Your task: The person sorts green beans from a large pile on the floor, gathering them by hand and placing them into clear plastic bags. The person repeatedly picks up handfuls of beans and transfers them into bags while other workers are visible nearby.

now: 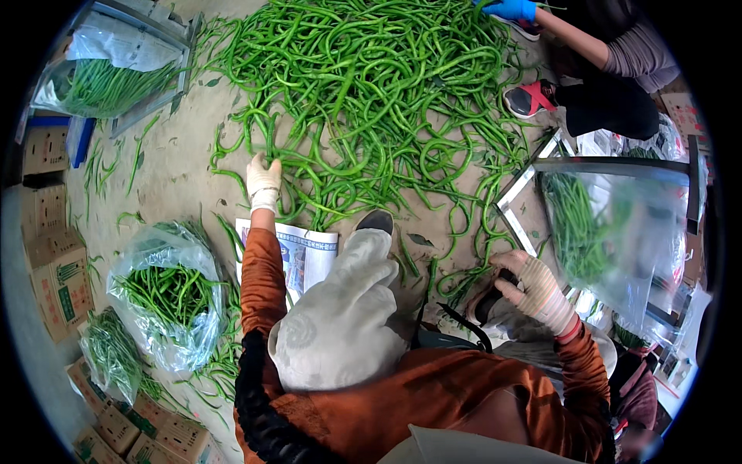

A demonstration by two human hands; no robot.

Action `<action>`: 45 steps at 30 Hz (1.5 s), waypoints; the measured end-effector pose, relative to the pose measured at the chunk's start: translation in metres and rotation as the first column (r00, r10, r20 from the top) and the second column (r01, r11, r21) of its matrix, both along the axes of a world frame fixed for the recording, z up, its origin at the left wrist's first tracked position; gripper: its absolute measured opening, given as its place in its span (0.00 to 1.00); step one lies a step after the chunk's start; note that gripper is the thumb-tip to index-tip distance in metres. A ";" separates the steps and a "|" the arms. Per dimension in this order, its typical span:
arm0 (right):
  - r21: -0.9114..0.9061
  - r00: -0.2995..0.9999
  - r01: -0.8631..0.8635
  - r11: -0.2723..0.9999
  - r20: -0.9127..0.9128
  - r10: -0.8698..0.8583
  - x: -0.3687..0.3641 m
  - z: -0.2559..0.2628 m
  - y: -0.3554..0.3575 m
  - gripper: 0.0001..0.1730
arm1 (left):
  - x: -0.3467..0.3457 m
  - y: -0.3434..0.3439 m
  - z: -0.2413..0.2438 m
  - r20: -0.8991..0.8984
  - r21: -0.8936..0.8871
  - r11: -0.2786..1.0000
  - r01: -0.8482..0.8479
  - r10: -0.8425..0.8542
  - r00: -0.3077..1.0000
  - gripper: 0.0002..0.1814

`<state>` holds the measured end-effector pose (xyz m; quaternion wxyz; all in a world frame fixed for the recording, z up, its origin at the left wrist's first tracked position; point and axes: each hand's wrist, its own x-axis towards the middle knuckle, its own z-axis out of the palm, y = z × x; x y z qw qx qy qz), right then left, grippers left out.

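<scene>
A broad heap of long green chili peppers [371, 87] covers the floor in front of me. My left hand [264, 184], in a pale knit glove, reaches to the heap's near left edge. A green pepper meets its fingertips, but whether they grip it I cannot tell. My right hand [536, 290], in a striped knit glove, hovers by my right knee with thumb and fingers apart and nothing in it. Just left of it lie a few loose peppers [464, 281]. Under my left forearm a printed paper sheet [316, 255] rests on the floor.
At left stands an open clear plastic bag [165, 296] of peppers, with a second bag [110, 348] behind it. Cardboard boxes [61, 290] line the left side. Metal frames [614, 165] hold bagged peppers at right and upper left. Another person's blue-gloved hand [510, 8] touches the heap's far right.
</scene>
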<state>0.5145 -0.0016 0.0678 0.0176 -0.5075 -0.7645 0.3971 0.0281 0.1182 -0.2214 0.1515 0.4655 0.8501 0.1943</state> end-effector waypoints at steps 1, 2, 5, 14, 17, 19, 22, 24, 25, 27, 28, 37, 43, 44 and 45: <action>-0.003 1.000 -0.006 1.000 -0.007 0.006 -0.002 -0.001 0.002 0.22 | 0.000 0.009 0.008 0.040 0.031 0.999 0.045 -0.046 0.998 0.23; 0.006 1.000 -0.013 1.000 -0.021 0.013 -0.003 -0.002 0.004 0.22 | -0.001 0.018 0.008 0.076 0.064 0.994 0.088 -0.093 0.993 0.21; 0.022 0.998 -0.028 0.999 -0.049 0.029 -0.006 -0.005 0.010 0.21 | 0.020 0.053 0.016 0.190 0.160 0.960 0.230 -0.258 0.947 0.18; -0.041 0.995 0.072 0.997 -0.064 -0.075 -0.003 -0.020 0.022 0.20 | 0.138 0.090 0.047 0.118 0.196 0.844 0.499 -0.525 0.843 0.19; -0.023 0.996 0.060 0.998 -0.069 -0.061 -0.021 -0.031 0.041 0.21 | 0.162 0.046 0.067 -0.009 0.392 0.757 0.523 -0.565 0.825 0.19; -0.104 0.972 0.092 0.990 -0.208 -0.112 -0.040 -0.052 0.058 0.25 | 0.172 0.025 0.089 0.081 0.391 0.714 0.581 -0.655 0.751 0.19; -0.110 0.877 0.261 0.959 -0.389 -0.283 -0.085 -0.113 0.081 0.28 | 0.185 0.011 0.131 0.221 0.425 0.510 0.748 -0.860 0.460 0.19; -0.395 0.680 0.368 0.841 -0.503 -0.534 -0.121 -0.130 0.098 0.28 | 0.179 0.019 0.126 0.349 0.456 0.353 0.817 -0.915 0.201 0.19; -0.590 0.511 0.375 0.715 -0.511 -0.691 -0.141 -0.123 0.103 0.27 | 0.167 0.033 0.108 0.385 0.394 0.441 0.806 -0.876 0.291 0.19; -0.761 0.350 0.335 0.556 -0.448 -0.823 -0.147 -0.122 0.111 0.25 | 0.128 0.065 0.085 0.445 0.245 0.744 0.622 -0.656 0.609 0.20; -0.760 0.370 0.340 0.554 -0.434 -0.821 -0.143 -0.123 0.114 0.24 | 0.106 0.078 0.083 0.450 0.158 0.902 0.402 -0.428 0.784 0.21; -0.733 0.351 0.489 0.474 -0.332 -0.876 -0.095 -0.145 0.093 0.23 | 0.056 0.101 0.017 -0.164 0.001 0.922 0.387 -0.381 0.910 0.23; -0.696 0.397 0.474 0.539 -0.378 -0.836 -0.079 -0.155 0.070 0.25 | 0.079 0.112 -0.008 -0.153 -0.519 0.739 0.429 -0.575 0.804 0.17; -0.697 0.398 0.450 0.558 -0.403 -0.824 -0.081 -0.155 0.068 0.25 | 0.068 0.118 -0.024 -0.161 -0.514 0.801 0.306 -0.441 0.883 0.17; -0.701 0.365 0.470 0.536 -0.399 -0.841 -0.077 -0.151 0.065 0.24 | 0.075 0.116 -0.017 -0.202 -0.449 0.814 0.369 -0.495 0.845 0.16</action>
